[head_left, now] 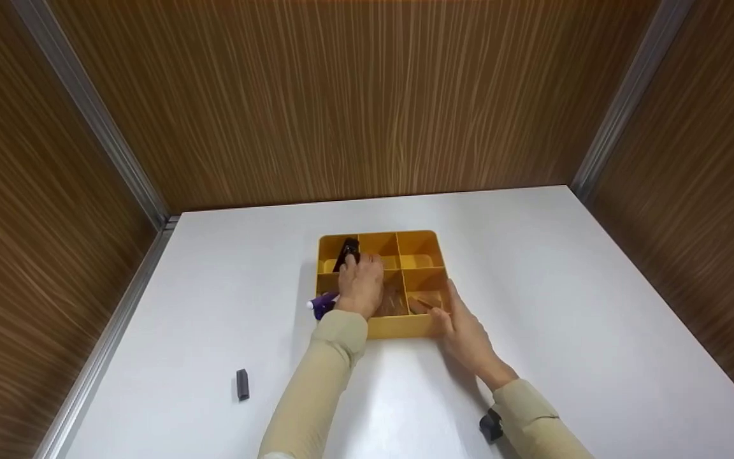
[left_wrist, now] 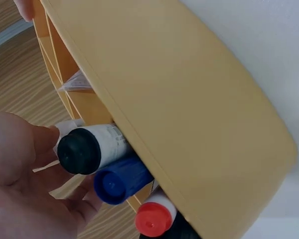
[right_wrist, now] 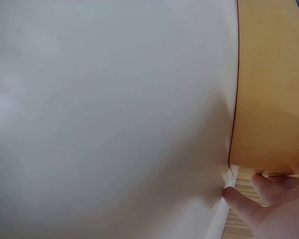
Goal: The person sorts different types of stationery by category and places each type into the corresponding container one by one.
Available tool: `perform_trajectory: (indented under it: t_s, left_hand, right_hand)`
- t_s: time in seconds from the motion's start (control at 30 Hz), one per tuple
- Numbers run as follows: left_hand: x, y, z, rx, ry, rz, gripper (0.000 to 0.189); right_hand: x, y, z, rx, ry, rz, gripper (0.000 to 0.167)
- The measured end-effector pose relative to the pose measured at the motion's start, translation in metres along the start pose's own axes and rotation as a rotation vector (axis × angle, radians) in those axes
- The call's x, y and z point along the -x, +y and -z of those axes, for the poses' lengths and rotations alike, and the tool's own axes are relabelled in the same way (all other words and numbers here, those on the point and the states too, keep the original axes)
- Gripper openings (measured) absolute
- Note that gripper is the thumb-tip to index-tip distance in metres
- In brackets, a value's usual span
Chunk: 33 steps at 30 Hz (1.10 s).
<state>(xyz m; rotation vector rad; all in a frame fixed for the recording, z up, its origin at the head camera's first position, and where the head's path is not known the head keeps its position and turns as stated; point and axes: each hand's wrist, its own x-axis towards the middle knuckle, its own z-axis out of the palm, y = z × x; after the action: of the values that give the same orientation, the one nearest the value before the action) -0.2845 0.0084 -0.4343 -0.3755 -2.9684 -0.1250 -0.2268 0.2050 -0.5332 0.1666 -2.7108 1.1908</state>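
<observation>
A yellow six-compartment organizer box (head_left: 399,328) sits on the white table. My left hand (head_left: 362,285) reaches over its left half, fingers pointing down inside. Its fingertips overlap the end of a black stapler-like object (head_left: 346,248) leaning in the back-left compartment. In the left wrist view, the thumb and spread fingers are beside a dark-capped white marker (left_wrist: 97,147), a blue marker (left_wrist: 122,180) and a red-capped marker (left_wrist: 156,214). My right hand (head_left: 466,335) grips the box's front-right corner, thumb at the front and fingers (right_wrist: 244,205) along the right side.
The front-middle compartment holds clear plastic (head_left: 392,299); small brownish pieces (head_left: 419,306) lie in the front-right one. A dark grey bar (head_left: 243,384) rests on the table at left. A small black object (head_left: 490,426) is beside the right sleeve. Wood-patterned panels (head_left: 367,102) enclose the table.
</observation>
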Motion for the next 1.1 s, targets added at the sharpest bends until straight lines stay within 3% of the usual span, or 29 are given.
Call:
perform_trajectory:
  t_s: [0.13,0.27,0.43,0.6,0.87,1.1]
  left_hand:
    - [0.002,-0.001,-0.002,0.015,0.013,0.001,0.036]
    - [0.003,-0.002,-0.001,0.007,0.006,0.01,0.048]
    - [0.007,-0.001,0.007,0.028,-0.001,0.005,0.06]
    - [0.014,-0.004,0.019,0.075,0.035,-0.029,0.06]
    - [0.036,-0.025,0.045,0.182,0.208,-0.151,0.051]
    - [0.053,-0.06,0.06,0.207,0.344,-0.104,0.054]
  right_hand:
    - [0.001,0.0,-0.001,0.0,-0.001,0.01,0.069]
    - [0.002,0.0,-0.002,-0.008,-0.007,0.012,0.069]
    - [0.001,0.0,-0.002,-0.015,-0.004,0.004,0.069]
    - [0.001,0.0,-0.003,-0.015,-0.008,-0.005,0.068]
    - [-0.001,0.001,0.001,-0.018,-0.027,-0.035,0.069]
    - [-0.003,0.003,0.001,-0.017,-0.027,-0.011,0.07]
